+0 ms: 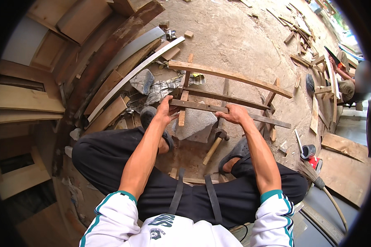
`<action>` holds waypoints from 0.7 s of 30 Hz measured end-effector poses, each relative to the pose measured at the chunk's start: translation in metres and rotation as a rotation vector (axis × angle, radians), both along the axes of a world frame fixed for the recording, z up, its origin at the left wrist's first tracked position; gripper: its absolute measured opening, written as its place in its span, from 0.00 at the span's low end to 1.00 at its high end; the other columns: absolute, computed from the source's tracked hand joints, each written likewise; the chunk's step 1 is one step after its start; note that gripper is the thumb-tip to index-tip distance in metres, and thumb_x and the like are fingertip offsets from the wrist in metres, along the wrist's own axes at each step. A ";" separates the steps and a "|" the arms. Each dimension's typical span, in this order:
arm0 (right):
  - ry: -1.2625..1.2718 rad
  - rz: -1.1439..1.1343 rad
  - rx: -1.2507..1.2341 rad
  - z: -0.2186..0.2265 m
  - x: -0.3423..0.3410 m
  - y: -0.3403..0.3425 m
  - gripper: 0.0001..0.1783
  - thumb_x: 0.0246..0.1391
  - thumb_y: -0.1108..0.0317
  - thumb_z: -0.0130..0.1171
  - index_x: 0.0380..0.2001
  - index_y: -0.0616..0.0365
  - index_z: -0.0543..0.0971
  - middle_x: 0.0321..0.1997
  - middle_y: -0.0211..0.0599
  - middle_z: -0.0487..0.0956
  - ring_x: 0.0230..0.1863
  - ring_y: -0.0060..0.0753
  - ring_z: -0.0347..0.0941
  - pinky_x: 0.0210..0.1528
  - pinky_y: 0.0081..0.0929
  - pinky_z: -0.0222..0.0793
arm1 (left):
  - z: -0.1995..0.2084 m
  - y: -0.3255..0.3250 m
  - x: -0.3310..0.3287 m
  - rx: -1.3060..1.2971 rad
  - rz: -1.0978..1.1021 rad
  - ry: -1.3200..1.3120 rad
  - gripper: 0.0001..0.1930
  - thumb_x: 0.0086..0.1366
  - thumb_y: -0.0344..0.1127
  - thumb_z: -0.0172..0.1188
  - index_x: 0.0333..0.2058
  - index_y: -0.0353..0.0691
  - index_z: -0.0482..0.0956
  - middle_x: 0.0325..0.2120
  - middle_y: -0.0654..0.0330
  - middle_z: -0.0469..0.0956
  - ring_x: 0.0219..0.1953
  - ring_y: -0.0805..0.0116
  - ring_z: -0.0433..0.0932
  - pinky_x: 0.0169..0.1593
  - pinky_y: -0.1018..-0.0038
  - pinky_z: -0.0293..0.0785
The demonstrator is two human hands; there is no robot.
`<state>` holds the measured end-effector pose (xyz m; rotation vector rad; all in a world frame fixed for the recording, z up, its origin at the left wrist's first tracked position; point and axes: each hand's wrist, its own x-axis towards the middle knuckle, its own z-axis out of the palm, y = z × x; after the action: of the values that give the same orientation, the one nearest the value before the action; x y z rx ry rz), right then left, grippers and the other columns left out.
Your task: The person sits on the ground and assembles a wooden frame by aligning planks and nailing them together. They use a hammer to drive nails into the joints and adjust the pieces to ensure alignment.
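Two hands of ours on wooden frame [231, 92], weathered slats nailed crosswise, lying on dirt ahead of knees. Left hand [165, 110] clamped on near slat's left end; right hand [236, 114] grips same slat, fingers seemingly curled over. Hammer [215, 145] lies beneath, between feet.

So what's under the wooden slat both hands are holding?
Under the wooden slat gripped by the left hand and right hand sits a grey stone block; a hammer lies beside it. The block's underside is hidden.
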<state>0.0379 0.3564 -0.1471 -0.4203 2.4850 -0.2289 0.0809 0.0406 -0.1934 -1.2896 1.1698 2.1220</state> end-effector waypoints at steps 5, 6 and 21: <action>0.079 0.098 -0.010 -0.005 -0.003 0.008 0.35 0.50 0.28 0.55 0.42 0.50 0.81 0.31 0.49 0.82 0.37 0.55 0.80 0.38 0.49 0.74 | -0.004 -0.004 -0.003 0.068 0.016 -0.016 0.16 0.64 0.51 0.55 0.41 0.45 0.73 0.40 0.53 0.81 0.53 0.56 0.74 0.66 0.45 0.54; 0.147 0.100 0.002 -0.003 -0.002 0.008 0.34 0.51 0.29 0.55 0.41 0.49 0.81 0.29 0.48 0.82 0.36 0.54 0.80 0.36 0.48 0.74 | -0.001 -0.003 -0.004 0.055 0.023 0.010 0.17 0.64 0.52 0.54 0.41 0.46 0.73 0.39 0.54 0.81 0.53 0.57 0.75 0.65 0.45 0.55; 0.218 -0.093 -0.121 0.013 0.018 0.029 0.36 0.50 0.29 0.56 0.36 0.55 0.79 0.37 0.51 0.82 0.43 0.54 0.79 0.43 0.47 0.73 | 0.055 0.018 -0.007 -0.006 -0.074 0.154 0.23 0.66 0.57 0.56 0.47 0.45 0.75 0.43 0.56 0.79 0.53 0.61 0.73 0.58 0.50 0.63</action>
<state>0.0563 0.3851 -0.1338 -0.3979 2.7174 -0.3919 0.0737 0.0587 -0.1380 -1.0838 1.2656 2.1966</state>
